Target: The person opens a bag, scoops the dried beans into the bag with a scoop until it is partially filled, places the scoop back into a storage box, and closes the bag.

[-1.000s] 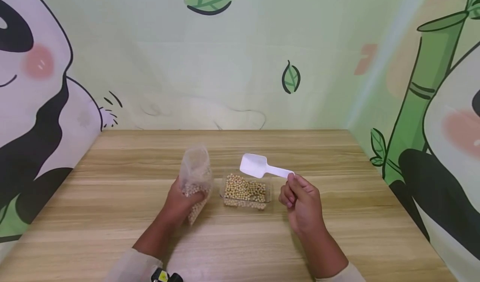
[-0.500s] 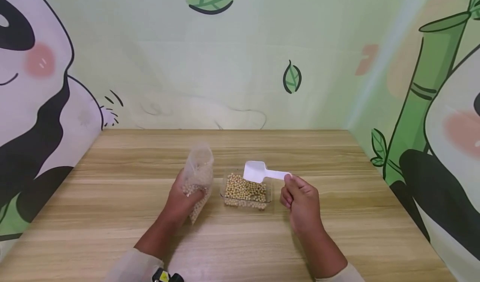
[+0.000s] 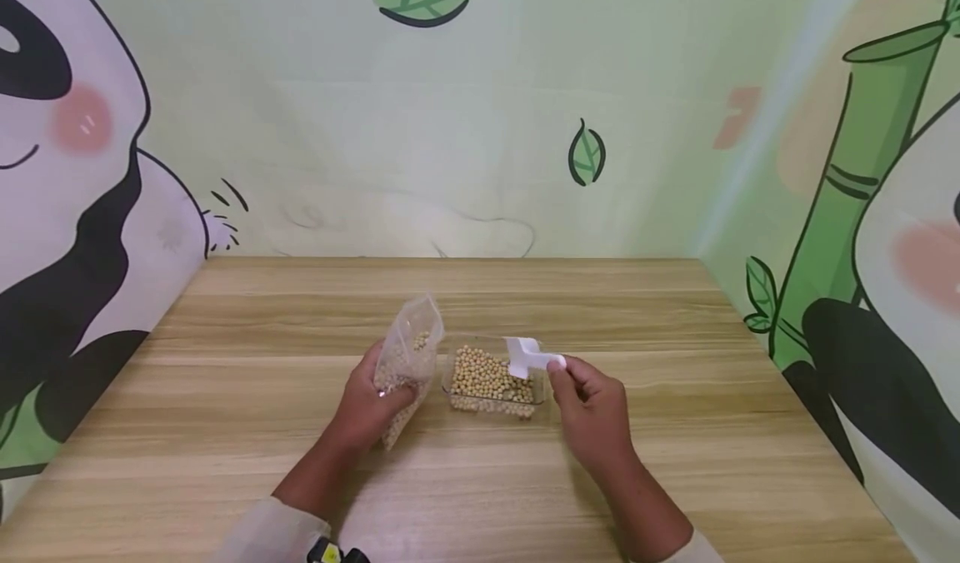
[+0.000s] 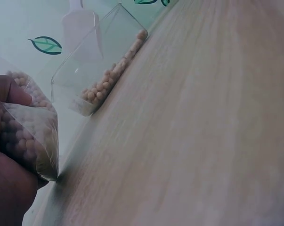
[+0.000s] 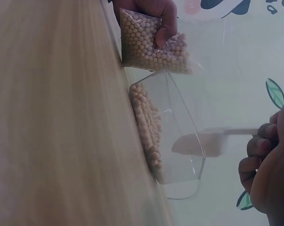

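My left hand (image 3: 367, 409) grips a clear plastic bag (image 3: 411, 342) of round, pale, soybean-like beans, its top leaning right toward the container. In the right wrist view the bag (image 5: 141, 46) bulges with beans under the thumb. Between thumb and fingers, my right hand (image 3: 596, 413) pinches the handle end of a white scoop (image 3: 523, 356). The scoop's head is tipped over the right back part of a clear rectangular container (image 5: 182, 175), which holds a layer of loose beans (image 3: 480, 371). No beans show on the scoop from the wrist views.
The container stands on a wood-grain table (image 3: 480, 488), between the two hands. Behind the table rises a pale green wall (image 3: 480, 130) with cartoon pandas and leaves. A small black device (image 3: 335, 551) sits by the left sleeve.
The right hand has moved left and turned, bringing the scoop from behind the container to down over its beans. The left hand has shifted slightly right, tilting the bag's top toward the container.
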A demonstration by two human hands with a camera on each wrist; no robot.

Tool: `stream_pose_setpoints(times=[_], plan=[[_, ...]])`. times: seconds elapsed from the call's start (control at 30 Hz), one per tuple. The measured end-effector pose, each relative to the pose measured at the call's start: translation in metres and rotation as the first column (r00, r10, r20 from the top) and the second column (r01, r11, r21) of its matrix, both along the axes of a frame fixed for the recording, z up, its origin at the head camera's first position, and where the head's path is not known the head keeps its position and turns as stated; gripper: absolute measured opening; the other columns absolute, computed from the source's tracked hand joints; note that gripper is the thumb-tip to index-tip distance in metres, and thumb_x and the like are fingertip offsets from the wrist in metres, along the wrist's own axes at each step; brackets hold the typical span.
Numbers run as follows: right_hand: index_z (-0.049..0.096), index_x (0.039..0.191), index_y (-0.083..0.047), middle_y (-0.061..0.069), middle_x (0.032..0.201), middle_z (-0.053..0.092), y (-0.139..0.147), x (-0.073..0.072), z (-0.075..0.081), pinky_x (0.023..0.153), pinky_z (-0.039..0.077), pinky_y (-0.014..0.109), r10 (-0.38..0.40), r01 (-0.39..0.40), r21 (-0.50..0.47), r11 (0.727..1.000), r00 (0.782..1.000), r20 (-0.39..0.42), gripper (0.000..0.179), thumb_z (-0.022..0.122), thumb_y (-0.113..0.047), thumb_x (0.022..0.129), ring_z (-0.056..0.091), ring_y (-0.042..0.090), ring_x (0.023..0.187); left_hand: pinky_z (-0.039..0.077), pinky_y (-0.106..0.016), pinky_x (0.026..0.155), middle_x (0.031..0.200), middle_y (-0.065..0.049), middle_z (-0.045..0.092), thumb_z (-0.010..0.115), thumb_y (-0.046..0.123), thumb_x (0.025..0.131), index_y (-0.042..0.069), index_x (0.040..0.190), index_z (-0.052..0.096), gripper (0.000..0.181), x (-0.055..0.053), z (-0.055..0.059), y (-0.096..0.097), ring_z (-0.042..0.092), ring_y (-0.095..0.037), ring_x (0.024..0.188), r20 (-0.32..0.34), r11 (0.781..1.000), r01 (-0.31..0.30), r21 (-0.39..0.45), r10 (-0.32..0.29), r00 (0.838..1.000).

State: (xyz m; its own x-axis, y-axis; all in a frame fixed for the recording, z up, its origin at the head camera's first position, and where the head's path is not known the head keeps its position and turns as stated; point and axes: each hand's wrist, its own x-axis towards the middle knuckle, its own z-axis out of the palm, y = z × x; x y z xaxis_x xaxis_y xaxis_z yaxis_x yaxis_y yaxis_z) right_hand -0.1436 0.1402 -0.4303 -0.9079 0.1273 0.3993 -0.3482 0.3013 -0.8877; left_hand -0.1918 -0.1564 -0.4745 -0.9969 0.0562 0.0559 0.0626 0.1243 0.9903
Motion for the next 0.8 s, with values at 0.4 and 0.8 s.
stream_pose_setpoints(times=[0.4,0.8], plan=[[0.075,0.099,-0.002,-0.006,0.066,0.054,0.0020,-0.0047,-0.0078,0.050,0.038,0.022,0.064,0.001,0.306,0.952,0.977,-0.202,0.008,0.068,-0.001,0.103,0.040,-0.003,0.058,0.055,-0.030,0.097,0.143,-0.024,0.063,0.069,-0.008,0.085,0.009,0.161,0.048,0.080,0.0010,-0.0002,0.0011,0.063,-0.024,0.117,0.000,1.000,-0.014,0.014,0.014,1.000],[0.078,0.102,-0.005,-0.002,0.073,0.064,0.0027,-0.0068,-0.0085,0.056,0.040,0.020,0.119,0.013,0.451,0.893,0.957,-0.263,0.007,0.071,-0.002,0.102,0.043,-0.003,0.064,0.053,-0.033,0.100,0.139,-0.023,0.066,0.071,-0.008,0.084,0.004,0.150,0.058,0.069,-0.0005,-0.0042,0.0032,0.062,-0.023,0.116,-0.063,0.998,0.004,-0.061,-0.008,0.998]])
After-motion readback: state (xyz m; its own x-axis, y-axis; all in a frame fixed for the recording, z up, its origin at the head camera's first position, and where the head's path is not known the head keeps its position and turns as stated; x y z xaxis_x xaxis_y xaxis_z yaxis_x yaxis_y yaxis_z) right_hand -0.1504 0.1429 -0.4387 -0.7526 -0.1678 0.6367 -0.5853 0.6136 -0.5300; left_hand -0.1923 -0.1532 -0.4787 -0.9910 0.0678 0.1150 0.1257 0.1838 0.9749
